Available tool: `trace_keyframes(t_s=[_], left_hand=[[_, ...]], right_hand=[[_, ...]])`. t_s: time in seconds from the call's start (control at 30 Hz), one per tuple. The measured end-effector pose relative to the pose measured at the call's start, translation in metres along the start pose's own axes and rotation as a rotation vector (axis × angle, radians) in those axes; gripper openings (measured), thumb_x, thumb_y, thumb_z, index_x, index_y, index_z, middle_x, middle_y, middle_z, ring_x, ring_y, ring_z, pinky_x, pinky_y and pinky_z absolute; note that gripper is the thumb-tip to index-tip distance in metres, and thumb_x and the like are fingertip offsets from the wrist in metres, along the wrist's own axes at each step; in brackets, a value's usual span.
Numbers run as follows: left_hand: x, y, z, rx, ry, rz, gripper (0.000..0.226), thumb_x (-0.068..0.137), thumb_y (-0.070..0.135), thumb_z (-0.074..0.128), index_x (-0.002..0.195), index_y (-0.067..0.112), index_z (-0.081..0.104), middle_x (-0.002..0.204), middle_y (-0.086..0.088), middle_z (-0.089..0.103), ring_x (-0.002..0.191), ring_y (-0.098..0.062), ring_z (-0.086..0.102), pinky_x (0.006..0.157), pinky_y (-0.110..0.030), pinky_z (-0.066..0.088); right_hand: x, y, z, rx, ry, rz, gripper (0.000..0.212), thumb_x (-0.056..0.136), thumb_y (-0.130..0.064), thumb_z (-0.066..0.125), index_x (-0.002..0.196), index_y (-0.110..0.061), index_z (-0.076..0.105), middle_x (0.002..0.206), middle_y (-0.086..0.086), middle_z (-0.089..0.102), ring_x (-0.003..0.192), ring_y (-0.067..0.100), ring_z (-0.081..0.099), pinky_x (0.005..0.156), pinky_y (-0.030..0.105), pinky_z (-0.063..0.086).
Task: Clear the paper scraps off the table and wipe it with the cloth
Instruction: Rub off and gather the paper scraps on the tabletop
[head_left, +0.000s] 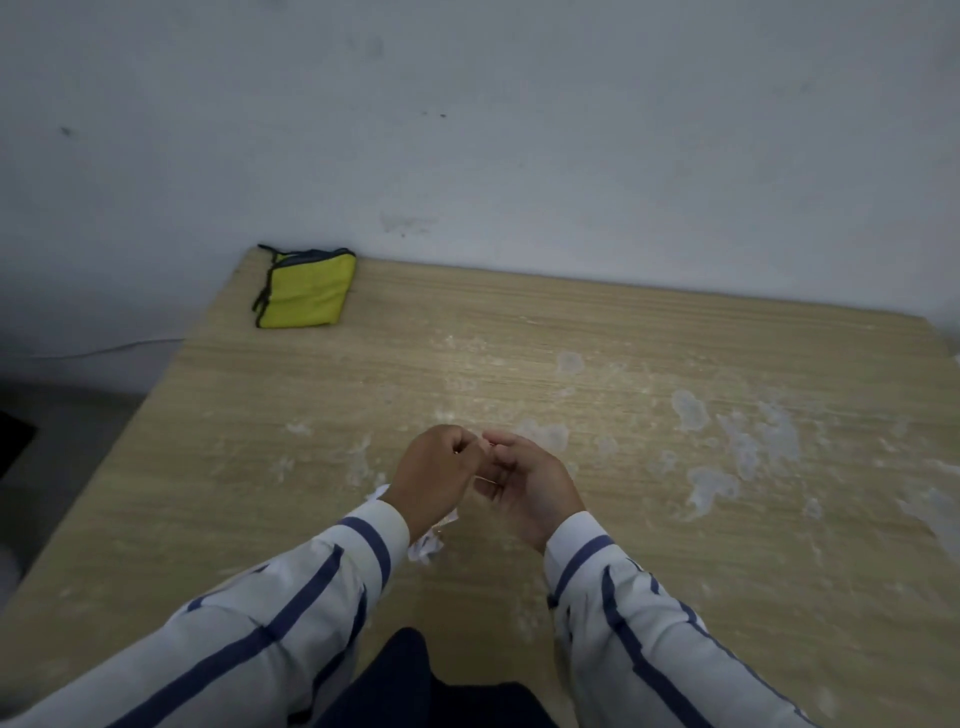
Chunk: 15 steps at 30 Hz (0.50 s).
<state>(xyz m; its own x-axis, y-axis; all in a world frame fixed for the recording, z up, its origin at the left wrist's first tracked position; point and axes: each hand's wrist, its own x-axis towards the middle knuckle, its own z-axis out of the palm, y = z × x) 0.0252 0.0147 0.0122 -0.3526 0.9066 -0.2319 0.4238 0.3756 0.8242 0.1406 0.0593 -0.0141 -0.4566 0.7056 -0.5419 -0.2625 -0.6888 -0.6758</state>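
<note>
My left hand (434, 475) is curled into a fist over the middle of the wooden table (675, 597), and white paper scraps (427, 545) stick out beneath it at the wrist. My right hand (524, 480) is right beside it, fingers curled, fingertips meeting the left hand's; what it holds, if anything, is hidden. A folded yellow cloth (306, 291) with a dark edge lies at the table's far left corner, well away from both hands.
Whitish smears and stains (737, 441) cover the table's right and middle. A grey wall runs along the table's far edge. The left edge drops to a dark floor (62, 426).
</note>
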Motion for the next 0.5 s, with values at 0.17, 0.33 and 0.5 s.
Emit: trace_keyframes(t_s=[0.17, 0.33, 0.5], left_hand=[[-0.005, -0.031, -0.033, 0.031, -0.043, -0.008, 0.03, 0.09, 0.023, 0.054, 0.062, 0.014, 0.052, 0.058, -0.001, 0.05, 0.052, -0.014, 0.043, 0.053, -0.027, 0.035], [-0.012, -0.051, -0.045, 0.131, -0.145, 0.043, 0.031, 0.091, 0.024, 0.054, 0.061, 0.016, 0.053, 0.063, -0.001, 0.051, 0.056, -0.014, 0.045, 0.053, -0.026, 0.034], [-0.015, -0.07, -0.051, 0.17, -0.195, 0.011, 0.033, 0.09, 0.027, 0.054, 0.076, -0.002, 0.062, 0.074, -0.016, 0.057, 0.062, -0.018, 0.046, 0.056, -0.027, 0.034]], right_hand=[[0.003, 0.011, 0.024, 0.037, -0.039, 0.006, 0.019, 0.089, -0.005, 0.043, 0.097, -0.001, 0.06, 0.082, 0.013, 0.065, 0.07, 0.021, 0.062, 0.066, 0.034, 0.046], [0.005, 0.024, 0.043, -0.402, -0.041, 0.03, 0.018, 0.082, 0.011, 0.051, 0.087, -0.003, 0.061, 0.077, 0.01, 0.059, 0.064, 0.017, 0.053, 0.056, 0.025, 0.043], [0.002, 0.034, 0.046, -0.629, -0.013, -0.04, 0.026, 0.08, 0.012, 0.051, 0.087, -0.009, 0.064, 0.073, 0.003, 0.058, 0.063, 0.013, 0.052, 0.056, 0.022, 0.044]])
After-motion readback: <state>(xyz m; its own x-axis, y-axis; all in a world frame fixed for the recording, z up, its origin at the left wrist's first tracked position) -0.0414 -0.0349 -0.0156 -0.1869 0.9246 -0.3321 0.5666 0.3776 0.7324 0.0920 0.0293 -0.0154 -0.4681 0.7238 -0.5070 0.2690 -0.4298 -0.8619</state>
